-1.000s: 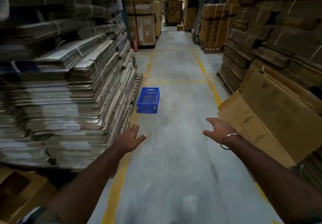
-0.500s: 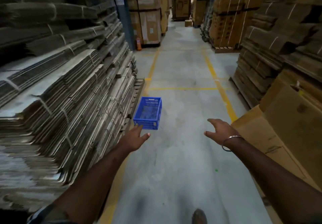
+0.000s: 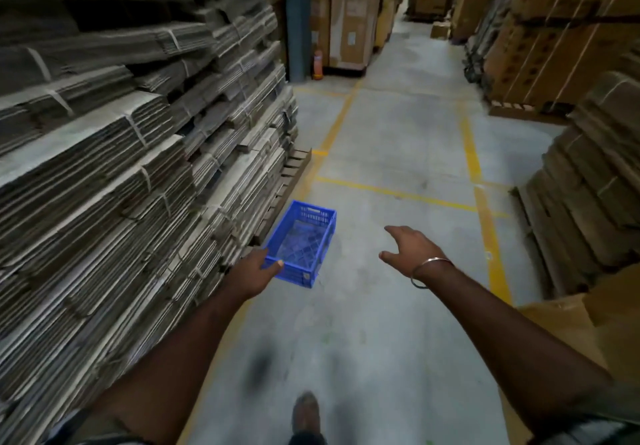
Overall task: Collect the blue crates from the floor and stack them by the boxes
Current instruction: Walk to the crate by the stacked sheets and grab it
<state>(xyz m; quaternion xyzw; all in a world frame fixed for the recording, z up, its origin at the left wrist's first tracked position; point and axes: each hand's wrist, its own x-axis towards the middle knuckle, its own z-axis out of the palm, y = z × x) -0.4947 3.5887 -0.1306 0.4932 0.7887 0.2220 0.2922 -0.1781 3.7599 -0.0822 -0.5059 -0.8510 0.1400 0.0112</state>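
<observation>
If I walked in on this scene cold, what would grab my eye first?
The blue crate, the one bright thing on the grey floor, lying beside the tall stacks of flattened cardboard on the left. Next, the two bare arms reaching forward: the left hand is at the crate's near corner, and the right hand, open, is off to its right with a bangle on the wrist.

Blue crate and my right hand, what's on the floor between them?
Nothing: in the head view, only bare grey concrete floor shows between the blue crate and the right hand.
</observation>
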